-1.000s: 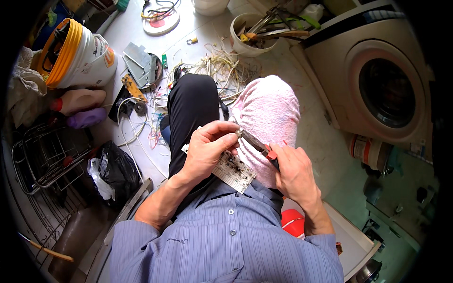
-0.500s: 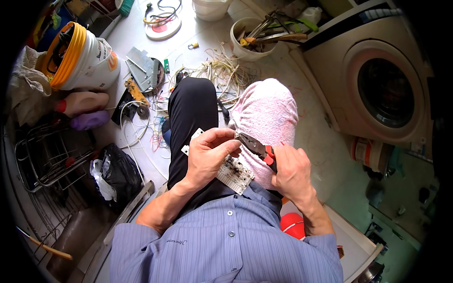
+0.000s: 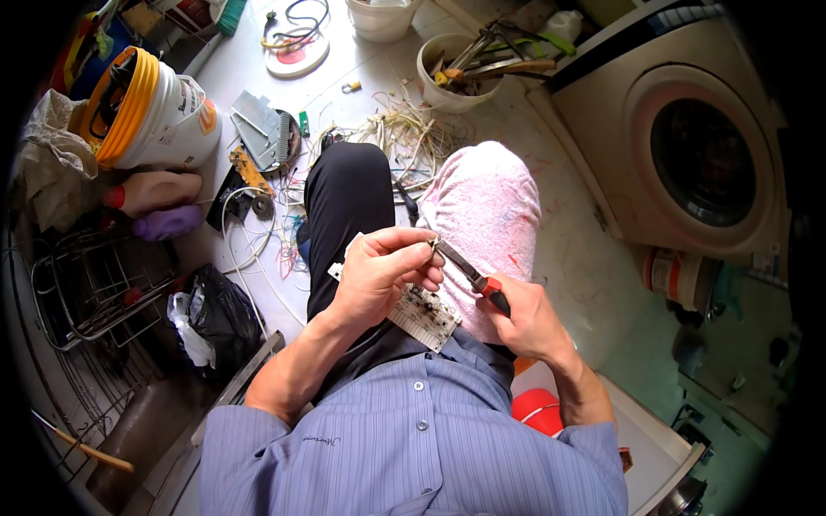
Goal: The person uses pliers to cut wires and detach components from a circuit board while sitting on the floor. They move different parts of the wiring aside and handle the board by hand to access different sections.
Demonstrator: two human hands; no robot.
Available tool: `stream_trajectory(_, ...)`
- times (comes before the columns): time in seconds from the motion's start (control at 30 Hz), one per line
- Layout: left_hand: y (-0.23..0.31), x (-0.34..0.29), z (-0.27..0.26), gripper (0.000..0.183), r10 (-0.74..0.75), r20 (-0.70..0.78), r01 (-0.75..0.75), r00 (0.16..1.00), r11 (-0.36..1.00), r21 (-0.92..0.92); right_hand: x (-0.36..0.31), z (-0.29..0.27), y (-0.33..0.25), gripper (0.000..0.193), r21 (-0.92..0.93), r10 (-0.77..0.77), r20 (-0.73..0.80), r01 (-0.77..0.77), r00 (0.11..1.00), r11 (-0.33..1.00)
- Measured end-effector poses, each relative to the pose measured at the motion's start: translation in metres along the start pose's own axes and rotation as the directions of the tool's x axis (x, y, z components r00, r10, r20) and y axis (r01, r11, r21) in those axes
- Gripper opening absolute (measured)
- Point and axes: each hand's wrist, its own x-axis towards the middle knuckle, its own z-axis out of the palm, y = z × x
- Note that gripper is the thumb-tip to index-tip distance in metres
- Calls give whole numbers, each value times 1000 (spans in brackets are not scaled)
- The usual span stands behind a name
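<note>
Between thumb and forefinger, my left hand (image 3: 385, 271) pinches a small light-coloured piece (image 3: 435, 243) too tiny to name. My right hand (image 3: 527, 316) is wrapped round the red and black handles of a pair of pliers (image 3: 465, 268). The jaws of the pliers meet the small piece at my left fingertips. Below my left hand a pale circuit board (image 3: 423, 317) with dark marks lies across my lap, its middle partly hidden by that hand. A pink towel (image 3: 486, 202) covers my right knee.
A tangle of wires (image 3: 409, 133) lies on the floor beyond my knees. Behind it stands a white bucket (image 3: 452, 99) of tools and scraps. A washing machine (image 3: 637, 172) is at the right; a yellow-rimmed bucket (image 3: 176, 120) and a black plastic bag (image 3: 222, 314) are at the left.
The pliers have turned in my right hand, so their jaws now show narrow and edge-on. My right hand has tipped and shifted slightly down; the left still pinches the small piece.
</note>
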Motion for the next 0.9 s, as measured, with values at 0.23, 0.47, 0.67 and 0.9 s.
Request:
stream_trajectory(0.23, -5, -1, 1, 22, 225, 12, -219, 974, 935, 280, -4, 1, -7, 34, 8, 32, -54, -32, 998, 999)
stream_trajectory(0.47, -4, -4, 2, 19, 281, 31, -264, 959, 849, 457, -7, 1, -14, 33, -19, 14, -77, -16, 997, 1000)
stream_trajectory(0.67, -2, -8, 2, 19, 341, 36, -288, 939, 727, 623, -9, 9, -8, 35, -165, -109, -131, 87, 985, 982)
stream_trajectory(0.9, 0, -6, -1, 19, 396, 151, -372, 906, 574, 729, -12, 6, -11, 36, -125, -21, -86, 10, 996, 992)
